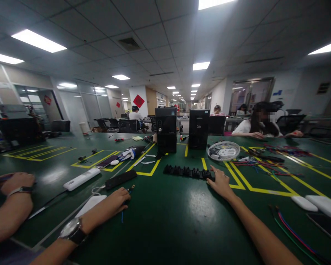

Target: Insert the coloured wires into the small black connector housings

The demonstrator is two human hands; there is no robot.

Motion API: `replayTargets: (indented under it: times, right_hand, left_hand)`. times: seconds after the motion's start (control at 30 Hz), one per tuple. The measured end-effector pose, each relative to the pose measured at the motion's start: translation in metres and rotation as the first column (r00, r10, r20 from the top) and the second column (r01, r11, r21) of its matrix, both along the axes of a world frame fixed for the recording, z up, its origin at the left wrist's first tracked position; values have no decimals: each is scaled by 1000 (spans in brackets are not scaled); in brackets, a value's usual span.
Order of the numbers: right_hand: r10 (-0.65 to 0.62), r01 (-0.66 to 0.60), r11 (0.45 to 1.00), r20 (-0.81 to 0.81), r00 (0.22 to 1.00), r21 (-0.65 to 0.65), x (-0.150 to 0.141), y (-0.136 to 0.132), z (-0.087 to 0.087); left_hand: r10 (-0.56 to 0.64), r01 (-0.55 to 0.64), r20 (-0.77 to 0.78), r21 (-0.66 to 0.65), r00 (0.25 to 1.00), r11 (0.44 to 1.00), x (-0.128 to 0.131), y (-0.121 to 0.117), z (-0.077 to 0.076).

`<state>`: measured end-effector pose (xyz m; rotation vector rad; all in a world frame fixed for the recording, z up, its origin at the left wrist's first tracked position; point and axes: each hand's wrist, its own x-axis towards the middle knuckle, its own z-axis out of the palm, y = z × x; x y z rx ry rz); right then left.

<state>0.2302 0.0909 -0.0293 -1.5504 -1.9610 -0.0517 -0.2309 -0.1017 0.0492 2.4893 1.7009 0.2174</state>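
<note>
My left hand (117, 200), with a watch on the wrist, rests low over the table with its fingers curled. A short wire (122, 217) with blue insulation pokes out below the fingers, and a brass-coloured tip shows beyond them; the rest is hidden by the hand. My right hand (220, 181) reaches forward and pinches the right end of a long black strip of block-like segments (183, 171), thumb on the near side and index finger over the far side. The strip lies flat on the green table (165, 217).
Two black boxes (167, 134) stand beyond the strip. A white basket (224, 156) holds small parts, with loose coloured wires (273, 167) to its right. A power strip (82, 179) and a black case (120, 179) lie left. A co-worker's hand (18, 184) is far left.
</note>
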Motion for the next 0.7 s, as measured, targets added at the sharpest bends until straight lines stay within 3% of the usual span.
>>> replayTargets:
  times: [0.27, 0.4, 0.47, 0.57, 0.7]
  right_hand:
    - [25, -25, 1000, 36, 999, 2, -1, -16, 5]
    - [29, -30, 999, 36, 999, 31, -5, -26, 10]
    - [13, -14, 999, 16, 1000, 53, -7, -35, 11]
    - [37, -37, 997, -6, 999, 70, -6, -57, 11]
    - [145, -145, 989, -5, 989, 34, 0, -100, 10]
  left_hand:
    - [10, -7, -101, 34, 995, 999, -15, -3, 4]
    - [-12, 10, 55, 48, 998, 999, 1, 6, 8]
    - [-1, -12, 178, 69, 984, 998, 20, 25, 10]
    - [40, -74, 325, 92, 945, 993, 55, 71, 10]
    - [202, -202, 365, -40, 909, 979, 91, 143, 2]
